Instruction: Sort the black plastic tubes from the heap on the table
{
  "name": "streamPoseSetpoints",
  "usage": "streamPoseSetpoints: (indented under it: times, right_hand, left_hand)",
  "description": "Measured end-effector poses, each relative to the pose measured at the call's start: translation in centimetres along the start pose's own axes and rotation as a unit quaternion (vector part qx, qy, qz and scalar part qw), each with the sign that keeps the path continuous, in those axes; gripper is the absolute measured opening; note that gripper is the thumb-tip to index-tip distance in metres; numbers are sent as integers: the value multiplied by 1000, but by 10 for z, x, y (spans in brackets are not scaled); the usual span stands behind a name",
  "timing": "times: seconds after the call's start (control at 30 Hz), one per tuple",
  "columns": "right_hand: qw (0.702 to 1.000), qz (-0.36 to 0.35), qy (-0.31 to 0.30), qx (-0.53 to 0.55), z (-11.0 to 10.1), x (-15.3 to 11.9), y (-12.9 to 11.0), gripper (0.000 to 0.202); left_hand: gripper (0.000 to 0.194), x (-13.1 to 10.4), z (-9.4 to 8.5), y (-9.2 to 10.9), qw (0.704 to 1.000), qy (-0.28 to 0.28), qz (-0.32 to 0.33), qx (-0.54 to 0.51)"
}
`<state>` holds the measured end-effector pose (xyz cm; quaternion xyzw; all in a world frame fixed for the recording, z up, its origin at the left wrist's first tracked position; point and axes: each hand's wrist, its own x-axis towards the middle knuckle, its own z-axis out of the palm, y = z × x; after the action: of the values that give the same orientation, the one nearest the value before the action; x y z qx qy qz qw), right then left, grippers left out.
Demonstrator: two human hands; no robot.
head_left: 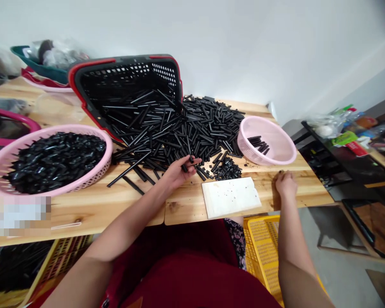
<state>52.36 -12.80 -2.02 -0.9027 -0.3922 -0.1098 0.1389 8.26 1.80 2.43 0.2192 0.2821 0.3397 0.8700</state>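
My left hand (179, 171) is closed around a short black tube (185, 168), at the front edge of a large pile of black tubes (208, 122). My right hand (286, 185) rests low over the table to the right, its fingers curled together; a dark speck shows at the fingertips, too small to name. Between the hands lies a white board (231, 197) with dark crumbs on it. Just behind the board is a small heap of black cut bits (227, 169). A pink bowl (285, 147) with several short black tubes inside stands beyond my right hand.
A dark basket with a red rim (75, 81) lies tipped, longer tubes spilling from it. At left stands a pink oval basket (107, 147) full of shiny black pieces. A yellow crate (265, 239) sits below the table (115, 209). A cluttered shelf is at right.
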Motion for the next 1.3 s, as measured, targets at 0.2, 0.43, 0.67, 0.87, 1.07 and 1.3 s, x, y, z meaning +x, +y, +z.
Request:
streamPoseSetpoints:
  times: [0.2,0.43,0.67,0.87,1.07,1.3]
  right_hand:
    - [1000,-7,-3,-22,12,-7,-4,34]
    - [994,-85,-1,71,-3,-26,-50,36]
    - [913,-284,-108,273,-32,-74,-157,33]
    - [875,-367,-200,242,-33,-94,-209,18]
    - [869,-387,-226,211,-30,-97,-219,14]
    - [877,-370,-241,187,-29,-95,-225,10]
  left_hand:
    - [22,-5,5,-3,997,-39,16,-59]
    - [24,-6,2,-4,999,-22,27,-25]
    - [39,-5,-2,-6,960,25,118,255]
    - [35,-16,-3,1,731,65,138,665]
    - [34,-15,-12,-12,619,69,102,776]
    - [40,-13,-11,-15,669,112,128,724]
